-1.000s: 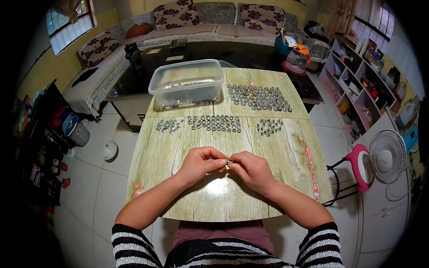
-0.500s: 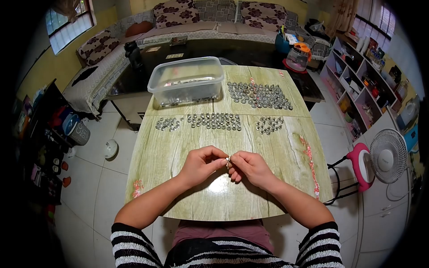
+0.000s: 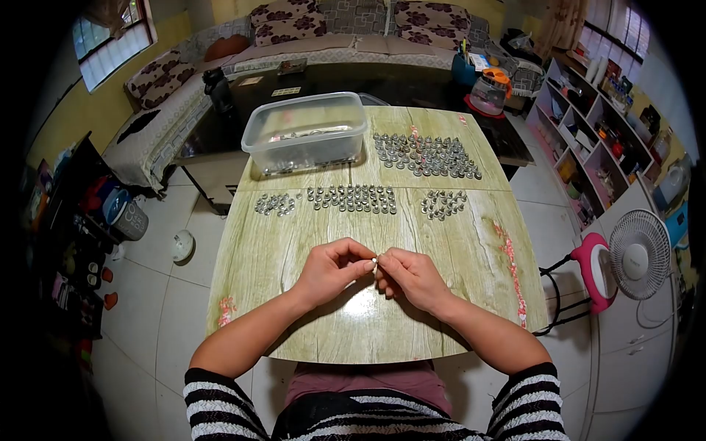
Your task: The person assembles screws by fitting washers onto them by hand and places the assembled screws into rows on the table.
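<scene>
Near the front of the table (image 3: 294,235), my left hand (image 3: 334,272) and my right hand (image 3: 412,278) meet fingertip to fingertip. Both pinch a small whitish metallic piece (image 3: 375,263), mostly covered by the fingers, so its kind does not show. Beyond the hands lie groups of small silvery metal pieces: flat ones (image 3: 276,205) at the left, upright ones in rows (image 3: 353,199) in the middle, a smaller cluster (image 3: 445,204) to the right, and a large block of rows (image 3: 426,156) behind.
A clear plastic tub (image 3: 305,140) with small metal bits inside stands at the table's back left. Behind it is a dark table (image 3: 331,84). A pink-backed chair (image 3: 599,275) and a white fan (image 3: 635,257) stand at the right, beside a shelf unit (image 3: 588,132).
Both hands stay in place with the small piece between the fingertips; only tiny finger shifts show. The groups of metal pieces look the same.
</scene>
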`<state>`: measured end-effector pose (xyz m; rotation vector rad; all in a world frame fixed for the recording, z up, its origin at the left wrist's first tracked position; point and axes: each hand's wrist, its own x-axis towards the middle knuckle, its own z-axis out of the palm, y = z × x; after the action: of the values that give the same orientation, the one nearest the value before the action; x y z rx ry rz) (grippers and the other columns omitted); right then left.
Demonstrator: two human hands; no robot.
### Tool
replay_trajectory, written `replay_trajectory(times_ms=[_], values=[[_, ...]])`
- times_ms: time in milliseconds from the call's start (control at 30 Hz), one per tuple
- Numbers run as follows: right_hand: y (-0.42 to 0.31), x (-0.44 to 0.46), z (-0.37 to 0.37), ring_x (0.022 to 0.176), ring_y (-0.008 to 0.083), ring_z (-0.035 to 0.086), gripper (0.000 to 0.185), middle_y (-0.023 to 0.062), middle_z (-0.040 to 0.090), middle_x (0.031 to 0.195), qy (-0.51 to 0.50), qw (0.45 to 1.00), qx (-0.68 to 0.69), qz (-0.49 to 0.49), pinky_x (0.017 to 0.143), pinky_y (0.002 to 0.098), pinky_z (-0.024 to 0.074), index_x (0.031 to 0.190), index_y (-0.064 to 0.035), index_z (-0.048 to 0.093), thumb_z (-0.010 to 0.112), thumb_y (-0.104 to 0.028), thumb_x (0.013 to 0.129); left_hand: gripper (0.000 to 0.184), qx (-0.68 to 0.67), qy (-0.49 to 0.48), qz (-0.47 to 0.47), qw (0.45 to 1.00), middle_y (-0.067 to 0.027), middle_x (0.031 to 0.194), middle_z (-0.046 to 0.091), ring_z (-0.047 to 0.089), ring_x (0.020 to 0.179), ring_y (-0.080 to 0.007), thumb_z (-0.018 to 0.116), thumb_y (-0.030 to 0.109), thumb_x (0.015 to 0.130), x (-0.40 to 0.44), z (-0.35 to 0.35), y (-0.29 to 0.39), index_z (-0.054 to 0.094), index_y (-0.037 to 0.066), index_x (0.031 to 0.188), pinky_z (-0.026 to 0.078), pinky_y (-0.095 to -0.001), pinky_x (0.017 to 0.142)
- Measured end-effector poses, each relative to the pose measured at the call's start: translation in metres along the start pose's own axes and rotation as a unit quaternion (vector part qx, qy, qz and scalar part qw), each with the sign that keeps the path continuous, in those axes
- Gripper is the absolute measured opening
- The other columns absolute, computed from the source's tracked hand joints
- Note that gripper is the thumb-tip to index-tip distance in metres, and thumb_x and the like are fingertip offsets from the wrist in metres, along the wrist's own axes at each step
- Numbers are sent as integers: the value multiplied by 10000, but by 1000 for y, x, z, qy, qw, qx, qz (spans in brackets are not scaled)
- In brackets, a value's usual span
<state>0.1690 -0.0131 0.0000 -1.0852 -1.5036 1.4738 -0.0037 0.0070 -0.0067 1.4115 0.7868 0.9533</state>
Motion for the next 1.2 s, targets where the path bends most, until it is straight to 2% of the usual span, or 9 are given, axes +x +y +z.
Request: replay_trajectory(times_ms=[33, 167, 267, 333, 433, 567, 900, 967, 1200], values=[[0, 0, -1, 534, 65, 491, 274, 19, 519, 621, -27, 999, 16, 38, 474, 180, 400, 777, -19, 496, 404, -257, 877, 133, -9, -7, -10, 1000, -46, 774, 582, 548, 706, -78, 580, 51, 758, 0, 1, 0, 552, -20, 867, 457, -208, 637], [-1, 0, 0, 545, 61, 492, 256, 20, 516, 627, -20, 999, -40, 14, 478, 176, 400, 793, -25, 483, 409, -256, 875, 135, -9, -2, 0, 1000, -49, 775, 584, 550, 708, -81, 579, 51, 758, 1, -1, 0, 550, -23, 868, 457, -209, 638], [-1, 1, 2, 487, 65, 455, 257, 13, 495, 592, -3, 1000, 9, 6, 433, 193, 378, 775, -24, 488, 419, -253, 868, 129, -14, -5, -13, 1000, -57, 781, 588, 556, 716, -90, 574, 43, 761, 2, -2, 1, 550, -24, 868, 462, -215, 648], [2, 3, 0, 487, 62, 450, 261, 14, 489, 599, -27, 994, 105, 36, 434, 187, 386, 777, -30, 483, 396, -256, 876, 121, -51, -12, -13, 999, -65, 791, 592, 562, 724, -100, 566, 36, 765, 2, -3, 1, 548, -24, 868, 468, -222, 656], [0, 3, -6, 492, 62, 450, 268, 16, 488, 608, -69, 983, 161, 63, 440, 176, 390, 790, -32, 478, 369, -257, 884, 119, -57, -33, -33, 997, -70, 800, 594, 566, 729, -105, 562, 33, 766, 2, -3, 3, 548, -22, 871, 471, -226, 664], [1, 3, -8, 501, 62, 456, 282, 15, 487, 604, -84, 980, 166, 64, 450, 169, 394, 786, -27, 477, 354, -259, 889, 128, -67, -38, -50, 996, -70, 806, 595, 565, 732, -103, 562, 33, 766, 2, -3, 5, 548, -21, 881, 469, -224, 667], [-2, 2, -3, 522, 55, 451, 189, 14, 484, 620, -26, 999, 14, 25, 459, 185, 380, 805, -28, 475, 427, -199, 868, 136, -53, -33, -35, 997, -59, 798, 593, 567, 730, -102, 577, 38, 757, 2, -2, 4, 555, -18, 879, 468, -221, 668], [-2, 2, 0, 531, 61, 467, 147, 21, 497, 640, 19, 994, 104, 22, 466, 186, 395, 822, -24, 474, 464, -168, 851, 132, -56, -28, -38, 997, -65, 796, 594, 571, 726, -108, 582, 34, 752, 2, -1, 3, 554, -20, 869, 469, -228, 667], [2, 3, -3, 600, 93, 543, 146, 52, 534, 711, 0, 981, 194, 25, 542, 207, 475, 854, -1, 467, 494, -144, 832, 121, -25, -9, -29, 999, -58, 778, 591, 565, 699, -97, 586, 42, 751, 3, 0, 1, 555, -19, 851, 470, -217, 638]])
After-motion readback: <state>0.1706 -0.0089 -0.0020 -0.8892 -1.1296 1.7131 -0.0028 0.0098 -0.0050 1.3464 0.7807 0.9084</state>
